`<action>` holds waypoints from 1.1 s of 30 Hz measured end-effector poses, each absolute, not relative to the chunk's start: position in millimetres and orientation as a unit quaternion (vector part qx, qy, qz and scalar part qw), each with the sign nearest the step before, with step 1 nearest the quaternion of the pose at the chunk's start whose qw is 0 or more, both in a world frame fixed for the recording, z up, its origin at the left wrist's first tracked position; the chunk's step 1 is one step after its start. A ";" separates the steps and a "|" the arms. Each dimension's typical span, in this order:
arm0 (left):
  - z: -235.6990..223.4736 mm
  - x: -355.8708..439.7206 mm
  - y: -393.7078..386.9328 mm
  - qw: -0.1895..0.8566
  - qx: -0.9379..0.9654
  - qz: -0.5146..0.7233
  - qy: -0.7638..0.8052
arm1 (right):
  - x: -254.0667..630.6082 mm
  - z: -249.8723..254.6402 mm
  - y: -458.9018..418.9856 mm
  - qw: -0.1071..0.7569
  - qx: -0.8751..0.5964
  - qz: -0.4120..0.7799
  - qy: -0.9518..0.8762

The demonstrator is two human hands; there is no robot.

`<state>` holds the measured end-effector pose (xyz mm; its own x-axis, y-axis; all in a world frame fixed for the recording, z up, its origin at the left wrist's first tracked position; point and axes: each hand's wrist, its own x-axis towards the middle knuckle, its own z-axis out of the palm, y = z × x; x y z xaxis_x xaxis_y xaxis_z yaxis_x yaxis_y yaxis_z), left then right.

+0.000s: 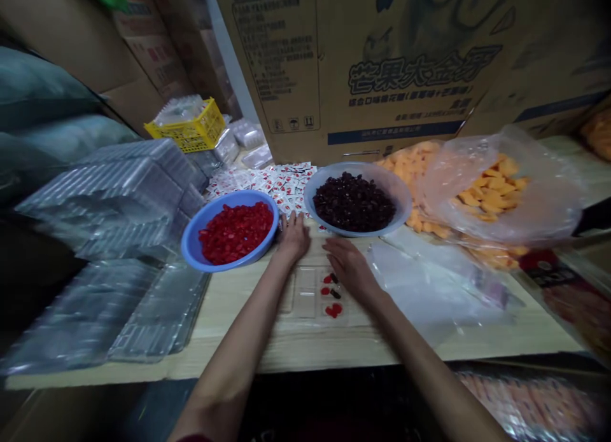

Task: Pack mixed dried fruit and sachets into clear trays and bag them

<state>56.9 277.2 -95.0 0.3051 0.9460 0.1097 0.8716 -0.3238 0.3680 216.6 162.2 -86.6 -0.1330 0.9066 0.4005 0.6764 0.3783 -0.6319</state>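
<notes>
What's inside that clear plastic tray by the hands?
In the clear plastic tray, red pieces and dark pieces lie along the right side. The right hand covers the upper right corner, so anything beneath it can't be seen.

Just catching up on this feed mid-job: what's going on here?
Someone is working bare-handed at a wooden table. The left hand is at the near edge of the small printed packets, beside the blue bowl of red pieces. The right hand is over the far right of a clear plastic tray, whose right column holds some red and dark bits. I can't tell whether either hand grips anything.
</notes>
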 end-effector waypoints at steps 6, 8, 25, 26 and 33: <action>-107.9 47.6 264.2 0.151 0.831 0.103 0.525 | 185.9 -106.1 224.1 0.212 -0.611 0.135 -0.750; -106.4 38.5 252.4 0.165 0.857 0.104 0.477 | 180.6 -110.1 222.5 0.211 -0.612 0.131 -0.751; -80.1 25.6 234.9 0.172 0.820 0.191 0.511 | 237.3 -122.7 189.5 0.240 -0.584 0.038 -0.774; -75.7 23.0 228.8 0.188 0.808 0.212 0.517 | 238.8 -122.3 188.1 0.245 -0.585 0.037 -0.772; -36.8 5.6 181.6 0.282 0.849 0.154 0.420 | 258.4 -111.7 153.0 0.356 -0.582 0.084 -0.726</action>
<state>5.6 181.6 -36.8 0.5992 0.8003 0.0243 0.6267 -0.4877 0.6078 258.4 153.0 -111.7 -0.0679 0.9053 0.4193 0.7859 0.3074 -0.5365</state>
